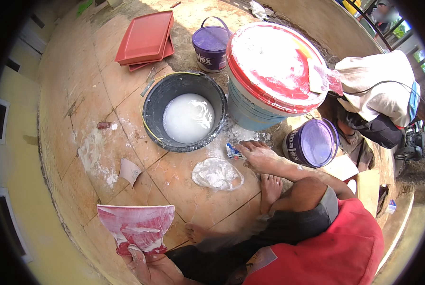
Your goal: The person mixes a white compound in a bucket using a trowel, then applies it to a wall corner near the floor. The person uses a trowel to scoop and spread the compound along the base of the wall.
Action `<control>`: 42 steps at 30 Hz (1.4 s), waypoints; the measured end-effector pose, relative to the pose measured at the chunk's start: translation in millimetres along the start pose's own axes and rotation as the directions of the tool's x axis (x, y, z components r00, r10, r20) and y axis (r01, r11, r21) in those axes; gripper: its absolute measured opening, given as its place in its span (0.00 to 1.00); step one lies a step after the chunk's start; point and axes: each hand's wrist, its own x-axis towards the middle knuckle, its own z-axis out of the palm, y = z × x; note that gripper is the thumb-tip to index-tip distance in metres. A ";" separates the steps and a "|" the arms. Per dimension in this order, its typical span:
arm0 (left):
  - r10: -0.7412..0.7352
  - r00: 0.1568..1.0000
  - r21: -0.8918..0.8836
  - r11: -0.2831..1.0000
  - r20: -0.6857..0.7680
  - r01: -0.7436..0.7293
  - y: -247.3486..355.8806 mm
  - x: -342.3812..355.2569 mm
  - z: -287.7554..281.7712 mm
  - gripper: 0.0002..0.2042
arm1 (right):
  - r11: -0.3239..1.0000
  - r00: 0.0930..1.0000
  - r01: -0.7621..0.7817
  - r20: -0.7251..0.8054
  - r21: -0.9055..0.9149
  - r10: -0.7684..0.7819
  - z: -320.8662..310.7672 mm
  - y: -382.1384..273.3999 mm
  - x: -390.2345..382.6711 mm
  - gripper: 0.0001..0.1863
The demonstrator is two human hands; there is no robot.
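While the person squats barefoot on the tiled floor (127, 114), a wide red scraper (137, 227) smeared with white paste is held up in the left hand (148, 266), gripped by its lower edge so the broad blade faces upward and stays off the dusty tiles. The left arm is bent close to the body, with the fingers closed around the tool. The right hand (257, 156) is stretched forward and low, palm down, fingers loosely spread and resting on the floor by a small blue-and-white packet (232, 150); whether the packet is actually pinched cannot be told. Just beside that hand lies a crumpled clear plastic bag (217, 174) of white powder, kept within easy reach. A black bucket (184, 118) with milky white mix is set directly ahead, near a large white pail with a red-stained lid (274, 71). Two purple tubs (311, 142) are placed to either side of the pail, and red trays (145, 39) are stacked farther off.
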 end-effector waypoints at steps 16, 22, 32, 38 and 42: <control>-0.249 0.769 0.438 0.898 0.589 -0.044 -61.1 30.7 240.7 0.18 | 0.656 0.510 -0.417 -0.436 0.629 0.742 -272.3 120.8 -100.0 0.13; -0.289 0.663 0.551 0.805 0.690 -0.222 -93.2 46.3 320.2 0.15 | 0.784 0.744 -0.022 -0.514 0.621 0.428 -311.0 95.1 -58.4 0.12; -0.173 0.683 0.491 0.817 0.709 -0.303 -143.5 70.4 313.3 0.17 | 0.874 0.958 -0.066 -0.276 -0.482 -0.080 -328.0 63.9 1.9 0.16; -0.170 0.671 0.584 0.669 0.722 -0.459 -152.1 71.2 327.5 0.14 | 0.879 0.881 0.083 -0.377 -0.470 -0.285 -323.3 80.0 20.6 0.16; -0.195 0.707 0.593 0.712 0.680 -0.375 -165.0 81.3 320.4 0.14 | 0.884 0.907 0.071 -0.338 -0.463 -0.250 -298.6 81.3 23.9 0.14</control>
